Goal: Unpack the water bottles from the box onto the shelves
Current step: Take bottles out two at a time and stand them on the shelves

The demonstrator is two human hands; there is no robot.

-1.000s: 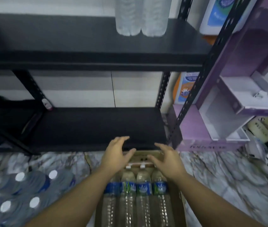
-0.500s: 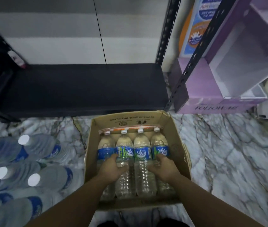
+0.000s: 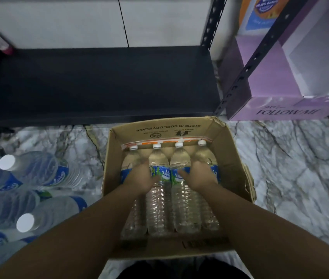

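Water bottles [image 3: 159, 190], four abreast, lie in the cardboard box [image 3: 232, 158] on the marble floor [image 3: 292, 168] before the black bottom shelf [image 3: 99, 83]. Left hand [image 3: 141, 178] grips the far-left bottle [image 3: 128, 164]; right hand [image 3: 198, 175] grips the far-right bottle [image 3: 207, 156].

We see four bottles [image 3: 158, 198] lying side by side in the box [image 3: 230, 168], the shelf [image 3: 99, 83] behind it, loose bottles [image 3: 28, 188] left.

Cardboard box [image 3: 228, 158], clear plastic bottles [image 3: 158, 210], marble floor [image 3: 292, 168]
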